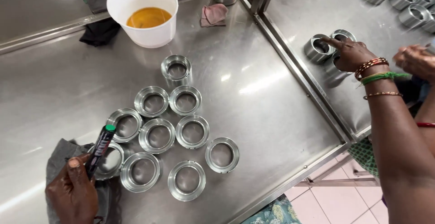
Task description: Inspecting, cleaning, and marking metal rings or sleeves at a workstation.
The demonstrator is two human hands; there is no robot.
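Head view of a steel bench (253,92). The left hand (72,192), at the bench's near-left corner, is clenched around a black marker (100,148) with a green cap; the marker rises from the fist with the cap uppermost and leans right, its cap over the rim of a metal ring. The hand lies on a grey cloth (59,156). The person's right hand cannot be seen. Ten rings (176,129) lie flat in loose rows mid-bench, just right of the fist; the nearest ring (108,163) sits partly under the marker. A white bucket (144,11) of yellow liquid stands at the far edge, with a pink rag (214,14) to its right. On the adjoining bench (317,6) to the right, a co-worker's hand (351,54) with bangles touches a cluster of rings (317,48).
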